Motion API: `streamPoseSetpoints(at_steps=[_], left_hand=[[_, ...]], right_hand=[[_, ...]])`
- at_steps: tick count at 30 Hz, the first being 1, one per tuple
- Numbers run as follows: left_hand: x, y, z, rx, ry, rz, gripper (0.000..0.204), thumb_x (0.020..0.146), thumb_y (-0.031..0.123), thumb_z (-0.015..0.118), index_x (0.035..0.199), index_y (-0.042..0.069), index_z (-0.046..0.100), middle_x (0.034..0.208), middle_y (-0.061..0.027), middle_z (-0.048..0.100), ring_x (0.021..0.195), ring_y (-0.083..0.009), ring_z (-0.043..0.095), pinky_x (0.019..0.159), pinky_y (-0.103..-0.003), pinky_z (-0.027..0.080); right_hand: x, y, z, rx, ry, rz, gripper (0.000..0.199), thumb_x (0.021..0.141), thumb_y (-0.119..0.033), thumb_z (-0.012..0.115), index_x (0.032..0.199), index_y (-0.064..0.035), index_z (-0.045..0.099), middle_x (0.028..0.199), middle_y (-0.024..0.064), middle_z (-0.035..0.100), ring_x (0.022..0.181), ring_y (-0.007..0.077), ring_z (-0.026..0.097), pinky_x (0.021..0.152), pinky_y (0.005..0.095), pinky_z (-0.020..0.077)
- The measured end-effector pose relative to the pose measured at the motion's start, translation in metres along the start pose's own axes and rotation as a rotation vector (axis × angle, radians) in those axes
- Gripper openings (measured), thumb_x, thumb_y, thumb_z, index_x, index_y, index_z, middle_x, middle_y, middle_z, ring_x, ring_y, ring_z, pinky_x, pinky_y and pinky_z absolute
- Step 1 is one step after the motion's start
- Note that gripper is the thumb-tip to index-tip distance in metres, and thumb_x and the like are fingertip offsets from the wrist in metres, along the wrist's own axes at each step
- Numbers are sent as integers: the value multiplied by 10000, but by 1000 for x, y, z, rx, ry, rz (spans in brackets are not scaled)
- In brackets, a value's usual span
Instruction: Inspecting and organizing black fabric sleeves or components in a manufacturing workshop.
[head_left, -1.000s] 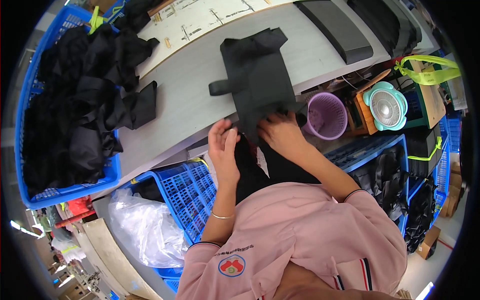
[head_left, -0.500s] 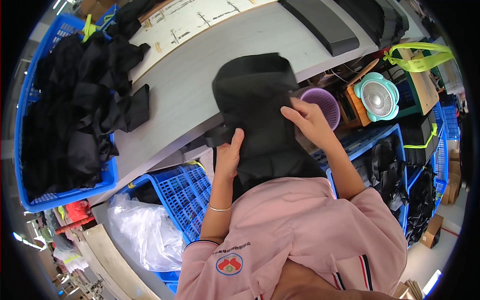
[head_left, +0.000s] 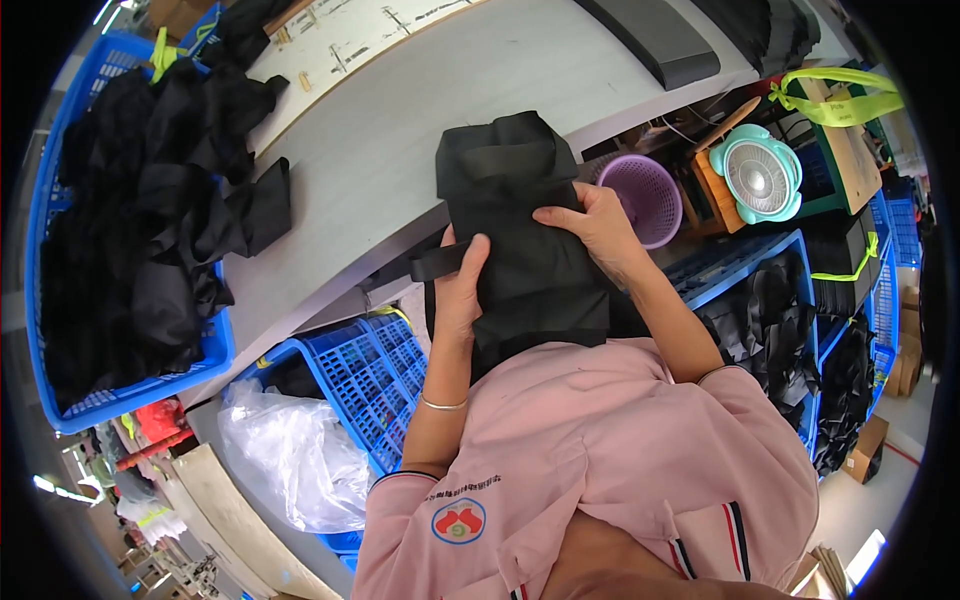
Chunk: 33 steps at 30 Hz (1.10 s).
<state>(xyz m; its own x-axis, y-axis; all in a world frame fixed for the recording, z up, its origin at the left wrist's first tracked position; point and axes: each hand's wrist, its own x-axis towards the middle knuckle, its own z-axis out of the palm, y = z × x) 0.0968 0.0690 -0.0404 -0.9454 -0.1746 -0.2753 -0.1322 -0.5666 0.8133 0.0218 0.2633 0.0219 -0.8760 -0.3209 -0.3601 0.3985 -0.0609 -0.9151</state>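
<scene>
A black fabric piece [head_left: 530, 270], sewn with a strap loop on its left side, is held up in front of my body over the table's near edge. My left hand [head_left: 463, 285] grips its left edge, thumb on top beside the black strap [head_left: 440, 262]; the fingers are mostly behind the cloth. My right hand [head_left: 595, 228] pinches the right edge with the thumb pressed on the front. The far end of the cloth bends over the grey table, and the near end hangs against my pink shirt.
On the left, a blue crate [head_left: 130, 410] is heaped with black fabric pieces. Another blue crate [head_left: 370, 365] below holds a clear plastic bag [head_left: 295, 460]. A purple basket [head_left: 640, 200] and a turquoise fan [head_left: 762, 175] stand at right. Black stacked panels [head_left: 655, 40] lie on the grey table [head_left: 380, 170].
The far end of the black fabric piece has drawn in and creased. My right hand has shifted slightly left, and my left hand a little up, both still holding the cloth.
</scene>
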Motion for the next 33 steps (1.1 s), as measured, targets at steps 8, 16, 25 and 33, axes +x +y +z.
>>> streamPoseSetpoints(at_steps=[8,16,25,33], left_hand=[[5,7,5,69,54,6,380,952,145,667,1300,12,591,1242,-80,638,1113,-166,595,981,-294,458],[5,14,9,114,94,-172,376,965,157,638,1307,15,575,1212,-104,652,1095,-208,638,969,-316,506],[0,12,10,90,145,-58,373,958,236,675,1264,35,609,1179,-85,654,1054,-200,644,931,-322,523],[-13,6,41,-149,-69,-241,518,976,280,643,1355,-52,527,1324,-140,605,1159,-255,617,1038,-385,474]], right_hand=[[1,20,7,-156,-31,-172,385,886,-230,729,1144,45,652,1113,87,689,995,130,625,874,299,502],[-7,17,6,111,-105,-99,351,908,-235,728,1120,39,667,1065,60,684,937,128,643,826,280,530],[-23,49,-32,211,-271,8,405,936,-207,685,1260,20,595,1217,53,641,1076,119,604,958,295,488],[-57,55,-44,139,-131,-52,229,822,-170,802,977,-13,740,836,-6,696,791,79,577,737,267,476]])
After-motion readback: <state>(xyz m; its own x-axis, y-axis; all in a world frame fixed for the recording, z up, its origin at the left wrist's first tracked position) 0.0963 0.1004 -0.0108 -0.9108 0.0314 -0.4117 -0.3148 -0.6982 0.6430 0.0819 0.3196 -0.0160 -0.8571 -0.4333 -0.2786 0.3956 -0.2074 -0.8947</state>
